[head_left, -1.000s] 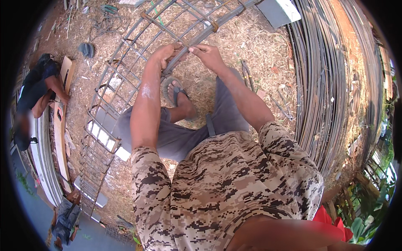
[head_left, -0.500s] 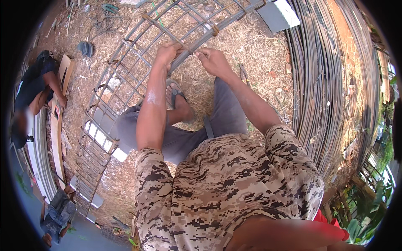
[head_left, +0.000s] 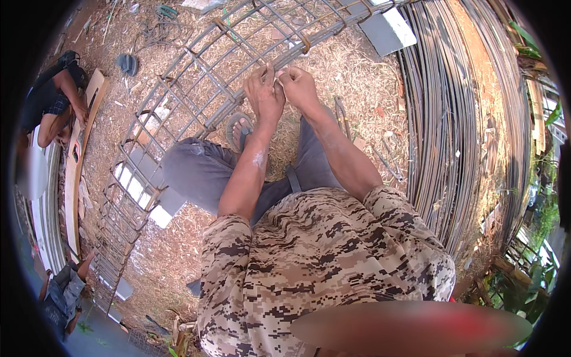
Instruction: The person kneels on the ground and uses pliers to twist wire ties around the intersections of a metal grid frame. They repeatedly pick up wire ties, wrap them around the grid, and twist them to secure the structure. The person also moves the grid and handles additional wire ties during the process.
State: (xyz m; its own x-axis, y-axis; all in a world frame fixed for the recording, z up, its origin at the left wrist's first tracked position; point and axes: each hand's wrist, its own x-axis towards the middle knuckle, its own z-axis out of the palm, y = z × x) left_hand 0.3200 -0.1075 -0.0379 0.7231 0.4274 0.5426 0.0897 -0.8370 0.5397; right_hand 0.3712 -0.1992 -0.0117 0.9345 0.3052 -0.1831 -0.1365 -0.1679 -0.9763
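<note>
A long cage of tied steel rebar [head_left: 208, 89] curves across the ground in front of me. My left hand [head_left: 263, 94] is at its near edge bar, back of the hand up and fingers bent. Right beside it, my right hand [head_left: 298, 89] is closed in a pinch, thumb and forefinger against the left fingertips. Whatever lies between the fingers is too small to make out. On the straw just right of my right forearm lies a pair of pincers [head_left: 342, 116] with long handles.
Long steel bars [head_left: 440, 119] lie stacked on the right. Grey-white blocks [head_left: 389, 30] sit under the cage. At the left, a co-worker [head_left: 62, 89] bends over a wooden plank [head_left: 83, 160]; another person [head_left: 62, 297] is lower left. A metal tool [head_left: 389, 166] lies beside the bar stack.
My left hand has come right and off its spot beside the bar, up against my right hand. My right hand stays pinched. The co-worker at the left has shifted along the plank.
</note>
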